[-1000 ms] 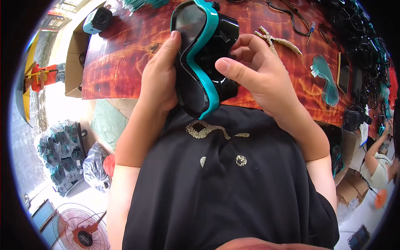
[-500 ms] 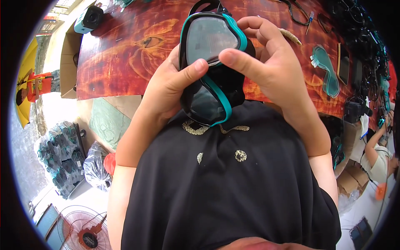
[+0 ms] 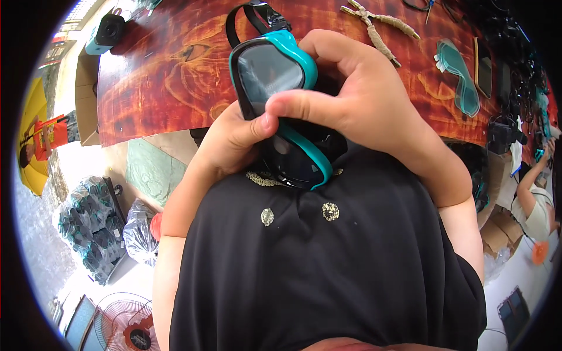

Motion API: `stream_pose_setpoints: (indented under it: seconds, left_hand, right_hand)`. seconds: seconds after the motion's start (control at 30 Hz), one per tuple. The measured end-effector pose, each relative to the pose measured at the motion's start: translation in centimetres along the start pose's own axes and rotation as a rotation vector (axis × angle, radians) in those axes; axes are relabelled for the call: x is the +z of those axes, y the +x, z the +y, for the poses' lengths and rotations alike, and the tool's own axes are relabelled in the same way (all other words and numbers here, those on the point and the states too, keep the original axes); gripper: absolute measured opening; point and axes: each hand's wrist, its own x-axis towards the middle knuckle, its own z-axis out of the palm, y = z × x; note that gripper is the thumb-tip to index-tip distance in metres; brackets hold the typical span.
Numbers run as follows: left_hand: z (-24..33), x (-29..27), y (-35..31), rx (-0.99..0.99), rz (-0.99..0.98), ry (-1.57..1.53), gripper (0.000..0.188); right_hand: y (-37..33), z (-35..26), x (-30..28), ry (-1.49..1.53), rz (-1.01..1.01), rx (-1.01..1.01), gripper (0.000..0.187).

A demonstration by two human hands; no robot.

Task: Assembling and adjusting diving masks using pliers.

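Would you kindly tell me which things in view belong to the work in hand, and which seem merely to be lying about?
In the work:
teal-and-black diving mask, held in the left hand and right hand
its black strap

Apparently just lying about:
wrapped-handled tool on the table
translucent teal mask-shaped piece
bagged bundle on the floor

Bright, left blown out; glare on mask lens [image 3: 269, 69]; edges bent.

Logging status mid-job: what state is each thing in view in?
Diving mask: held between left hand and right hand
Black strap: attached, looped
Wrapped tool: on table, handles spread
Teal lens-shaped sheet: flat on table
Stacked masks: bagged in clear plastic
Fan: running or not, unclear
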Motion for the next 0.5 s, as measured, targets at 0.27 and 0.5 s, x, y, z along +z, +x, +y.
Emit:
stream_pose_setpoints:
  seconds: [0.27, 0.5]
  left_hand:
    - [0.5, 0.3, 0.9, -0.002, 0.011, -0.019, 0.081]
    - [0.4, 0.0, 0.9, -0.031, 0.063, -0.045, 0.075]
  right_hand:
    - [0.9, 0.5, -1.3, 0.131, -0.051, 0.038, 0.036]
    - [0.4, 1.5, -0.6, 0.070, 0.008, 0.003, 0.046]
